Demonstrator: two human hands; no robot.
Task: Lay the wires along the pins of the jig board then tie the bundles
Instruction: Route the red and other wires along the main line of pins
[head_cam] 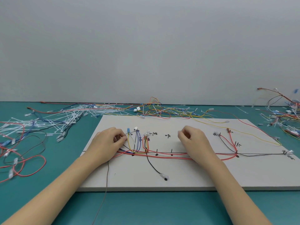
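A grey jig board [186, 176] lies on the teal table, with black pins and handwritten labels. Red, black, yellow, white and blue wires [162, 155] run along its middle row of pins and branch up to connectors. My left hand [108, 142] rests on the board's left part, its fingertips pinched on wire ends beside a blue connector [128, 130]. My right hand [194, 140] sits mid-board over the red wires with curled fingers; whether anything is pinched in it I cannot tell. A black wire with a clear terminal [164, 176] hangs toward the front.
Loose white cable ties [65, 117] and coloured wires lie heaped at the back left. A tangle of yellow and red wires [155, 109] sits behind the board. More wires and ties [285, 117] pile at the right. Red wire loops [24, 164] lie at the left.
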